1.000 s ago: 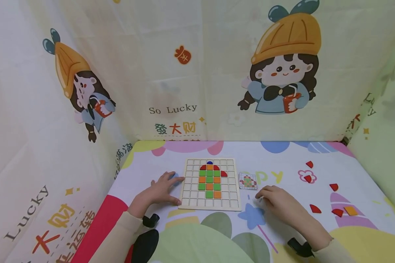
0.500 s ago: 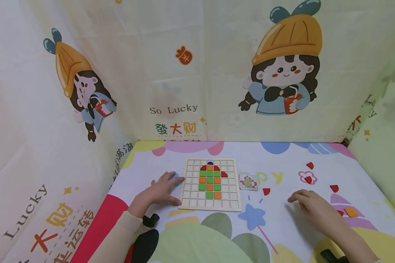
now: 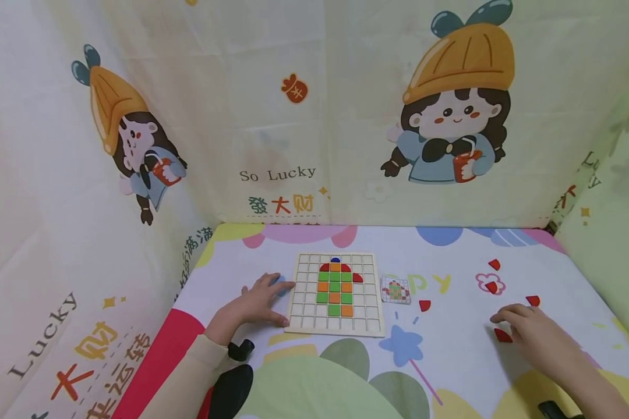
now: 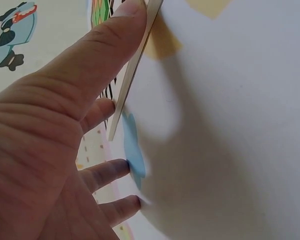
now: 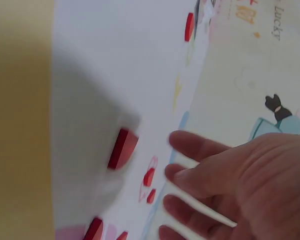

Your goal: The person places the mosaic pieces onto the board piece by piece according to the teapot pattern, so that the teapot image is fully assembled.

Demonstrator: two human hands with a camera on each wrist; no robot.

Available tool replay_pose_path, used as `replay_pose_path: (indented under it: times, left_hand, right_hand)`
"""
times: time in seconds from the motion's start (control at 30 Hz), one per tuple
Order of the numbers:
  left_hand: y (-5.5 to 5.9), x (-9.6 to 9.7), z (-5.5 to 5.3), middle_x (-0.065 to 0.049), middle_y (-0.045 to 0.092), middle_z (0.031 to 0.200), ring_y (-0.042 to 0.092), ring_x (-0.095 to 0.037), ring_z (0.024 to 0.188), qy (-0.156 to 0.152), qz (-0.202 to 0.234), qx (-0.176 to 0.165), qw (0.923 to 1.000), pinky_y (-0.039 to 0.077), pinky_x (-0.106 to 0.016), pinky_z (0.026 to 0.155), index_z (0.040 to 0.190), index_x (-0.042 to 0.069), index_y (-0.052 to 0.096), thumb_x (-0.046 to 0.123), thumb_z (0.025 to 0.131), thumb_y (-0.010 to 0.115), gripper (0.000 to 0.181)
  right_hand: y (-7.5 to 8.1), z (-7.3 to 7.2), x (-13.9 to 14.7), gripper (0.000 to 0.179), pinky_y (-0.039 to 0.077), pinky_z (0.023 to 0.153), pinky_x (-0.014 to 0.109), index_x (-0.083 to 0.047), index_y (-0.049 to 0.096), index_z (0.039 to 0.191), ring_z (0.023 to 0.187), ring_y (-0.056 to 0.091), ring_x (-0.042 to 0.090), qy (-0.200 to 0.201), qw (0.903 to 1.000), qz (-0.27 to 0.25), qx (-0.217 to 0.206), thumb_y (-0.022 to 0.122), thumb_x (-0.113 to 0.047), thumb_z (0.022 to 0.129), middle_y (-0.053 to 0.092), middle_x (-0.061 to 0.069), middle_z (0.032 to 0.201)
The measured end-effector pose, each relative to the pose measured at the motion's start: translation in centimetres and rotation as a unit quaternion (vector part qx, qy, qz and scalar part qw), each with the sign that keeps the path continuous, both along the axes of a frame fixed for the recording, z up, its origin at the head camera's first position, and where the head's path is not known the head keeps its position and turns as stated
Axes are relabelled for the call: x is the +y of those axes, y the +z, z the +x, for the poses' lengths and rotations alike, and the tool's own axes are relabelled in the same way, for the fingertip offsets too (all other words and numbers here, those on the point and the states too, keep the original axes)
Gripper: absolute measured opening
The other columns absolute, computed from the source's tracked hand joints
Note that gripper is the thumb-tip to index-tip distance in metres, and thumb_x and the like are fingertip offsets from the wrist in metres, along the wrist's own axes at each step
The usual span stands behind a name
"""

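Observation:
My left hand point(image 3: 262, 299) rests at the left side of a wooden grid board point(image 3: 301, 323), fingers spread. In the left wrist view its thumb point(image 4: 97, 55) lies on the board's edge. Green and orange square tiles, red quarter-circle tiles and a blue piece point(image 3: 335, 260) form a pattern on the board. Over the right of the table hangs my right hand point(image 3: 534, 331), fingers loosely bent and holding nothing. Just below its fingertips lies a red quarter-circle tile point(image 3: 502, 336). Another red quarter-circle tile point(image 3: 424, 305) lies close to a small pattern card point(image 3: 395, 290), right of the board.
More red tiles lie loose beyond the right hand, such as the far tile point(image 3: 495, 265), the tile on the printed flower point(image 3: 491, 287) and the one by the knuckles point(image 3: 533, 300). A patterned cloth point(image 3: 346, 372) covers the table; printed curtains point(image 3: 356, 116) stand around it.
My right hand has let go of a red quarter-circle tile beside the card and moved right, over another red tile. My left hand stays at the board.

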State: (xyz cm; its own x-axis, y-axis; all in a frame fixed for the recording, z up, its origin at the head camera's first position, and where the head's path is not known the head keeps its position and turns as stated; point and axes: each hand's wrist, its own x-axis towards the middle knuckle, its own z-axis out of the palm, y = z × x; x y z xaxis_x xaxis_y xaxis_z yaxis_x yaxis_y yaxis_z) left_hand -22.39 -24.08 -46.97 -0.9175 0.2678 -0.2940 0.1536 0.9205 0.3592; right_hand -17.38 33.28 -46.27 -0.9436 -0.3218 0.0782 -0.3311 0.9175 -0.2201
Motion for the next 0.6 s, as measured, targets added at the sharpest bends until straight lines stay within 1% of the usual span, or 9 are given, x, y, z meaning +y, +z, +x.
replay_pose_path:
  times: [0.1,0.17,0.27,0.3,0.4,0.5,0.6]
  left_hand:
    - [0.0,0.0,0.0,-0.014,0.026,0.169,0.017,-0.045,0.157,0.002,0.003,-0.005,1.0000,0.014,-0.087,0.109,0.153,0.033,0.049,0.050,0.073,0.091,0.092]
    - [0.0,0.1,0.0,-0.013,0.026,0.169,0.016,-0.044,0.157,0.003,0.006,-0.005,1.0000,0.013,-0.087,0.110,0.153,0.033,0.049,0.050,0.073,0.091,0.092]
    - [-0.1,0.1,-0.1,-0.013,0.026,0.169,0.016,-0.045,0.157,0.001,0.006,-0.001,1.0000,0.014,-0.087,0.109,0.153,0.034,0.049,0.050,0.073,0.091,0.092]
    - [-0.1,0.0,-0.1,-0.013,0.026,0.169,0.016,-0.045,0.157,0.000,0.004,0.001,1.0000,0.014,-0.087,0.109,0.153,0.034,0.049,0.051,0.073,0.091,0.092]
    - [-0.1,0.0,-0.2,-0.013,0.026,0.169,0.016,-0.045,0.157,-0.001,0.000,0.003,1.0000,0.015,-0.087,0.109,0.153,0.035,0.049,0.051,0.073,0.091,0.092]
    - [0.0,0.0,-0.2,-0.013,0.026,0.169,0.016,-0.044,0.157,0.000,0.000,0.002,1.0000,0.015,-0.086,0.109,0.153,0.035,0.049,0.051,0.073,0.091,0.092]
    - [0.0,0.0,-0.2,-0.013,0.027,0.169,0.017,-0.044,0.157,0.001,0.002,0.000,1.0000,0.015,-0.087,0.109,0.153,0.035,0.049,0.051,0.072,0.091,0.092]
  right_hand:
    - [-0.3,0.2,1.2,0.025,0.053,0.086,0.063,-0.007,0.075,0.103,0.098,0.060,0.046,-0.015,0.9997,0.013,-0.016,0.071,0.008,0.084,0.069,0.017,0.108]
    - [-0.5,0.4,1.9,0.026,0.052,0.084,0.066,-0.005,0.073,0.107,0.098,0.058,0.051,-0.027,0.9990,0.023,-0.026,0.072,0.007,0.084,0.068,0.021,0.111]
    - [-0.8,0.4,3.1,0.029,0.051,0.077,0.068,-0.002,0.071,0.111,0.096,0.055,0.057,-0.046,0.9980,0.030,-0.032,0.073,0.005,0.083,0.065,0.027,0.112]
    - [-0.9,0.4,3.5,0.030,0.051,0.076,0.070,-0.002,0.071,0.112,0.096,0.054,0.058,-0.054,0.9975,0.030,-0.034,0.073,0.004,0.083,0.064,0.028,0.113]
    - [-1.2,0.4,4.6,0.027,0.048,0.079,0.071,-0.001,0.070,0.110,0.095,0.053,0.059,-0.067,0.9964,0.030,-0.041,0.070,0.003,0.083,0.062,0.031,0.110]
    - [-1.4,0.2,5.4,0.024,0.046,0.083,0.072,-0.001,0.070,0.107,0.094,0.055,0.058,-0.083,0.9928,0.034,-0.079,0.070,0.002,0.084,0.061,0.034,0.107]
    - [-1.5,0.1,6.1,0.021,0.049,0.080,0.070,-0.001,0.071,0.105,0.090,0.059,0.053,-0.088,0.9893,0.036,-0.111,0.072,0.001,0.084,0.063,0.030,0.100]
